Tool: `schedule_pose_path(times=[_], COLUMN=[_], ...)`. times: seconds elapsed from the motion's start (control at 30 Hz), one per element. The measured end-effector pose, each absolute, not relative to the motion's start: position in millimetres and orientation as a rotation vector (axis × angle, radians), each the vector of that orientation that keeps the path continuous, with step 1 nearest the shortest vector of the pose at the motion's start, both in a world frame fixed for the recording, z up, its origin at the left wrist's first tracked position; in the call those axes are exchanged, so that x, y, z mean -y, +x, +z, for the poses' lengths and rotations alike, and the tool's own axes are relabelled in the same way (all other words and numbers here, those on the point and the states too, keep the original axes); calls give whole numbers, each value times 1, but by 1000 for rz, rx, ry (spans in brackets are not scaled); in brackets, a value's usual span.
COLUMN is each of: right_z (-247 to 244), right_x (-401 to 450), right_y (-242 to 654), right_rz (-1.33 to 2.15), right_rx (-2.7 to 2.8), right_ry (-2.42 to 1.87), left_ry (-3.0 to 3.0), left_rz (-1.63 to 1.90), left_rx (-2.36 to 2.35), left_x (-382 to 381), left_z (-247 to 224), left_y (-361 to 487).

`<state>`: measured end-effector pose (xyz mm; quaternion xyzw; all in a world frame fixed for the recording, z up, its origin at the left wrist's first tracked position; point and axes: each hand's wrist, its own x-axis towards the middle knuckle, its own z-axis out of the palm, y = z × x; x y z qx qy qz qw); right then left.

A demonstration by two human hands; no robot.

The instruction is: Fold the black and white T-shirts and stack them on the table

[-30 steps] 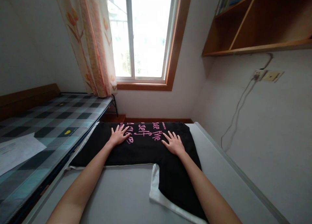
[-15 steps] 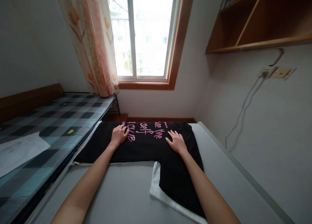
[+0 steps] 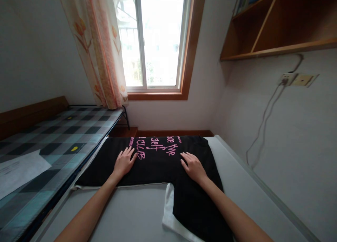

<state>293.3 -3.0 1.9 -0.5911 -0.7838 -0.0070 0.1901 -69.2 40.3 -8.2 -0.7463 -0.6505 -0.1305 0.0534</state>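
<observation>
A black T-shirt (image 3: 155, 170) with pink lettering lies sideways on a white table (image 3: 131, 214), its far part reaching the table's far edge. One sleeve points toward me at the right, and white fabric shows along the shirt's near edges. My left hand (image 3: 125, 162) rests flat on the shirt, left of the lettering, with the fingers apart. On the other side of the lettering, my right hand (image 3: 194, 167) lies palm down on the black cloth, fingers stretched out. Neither hand grips the fabric.
To the left stands a bed (image 3: 86, 126) with a checked cover and a sheet of paper (image 3: 23, 170) on it. A curtain (image 3: 97, 52) hangs by the window (image 3: 158, 38). At the upper right is a wooden shelf (image 3: 279, 47), above a socket with a cord (image 3: 263, 119).
Both hands have slid slightly toward me over the shirt, the left one also a little to the left, uncovering more of the lettering. The camera view has shifted slightly.
</observation>
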Motion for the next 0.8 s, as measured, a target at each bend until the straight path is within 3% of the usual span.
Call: schedule_pose_path(times=[0.3,0.8], right_z=[-11,-17], right_x=[29,31], right_y=[291,296], right_rz=[-136,-35], right_rx=[2222,2180], right_ry=[-1564,-1562], left_ry=[-2288,-2325], left_rz=[-443,-406], left_rx=[1911,1861], left_x=[-8,-2], left_z=[-18,-6], left_y=[-75,-100])
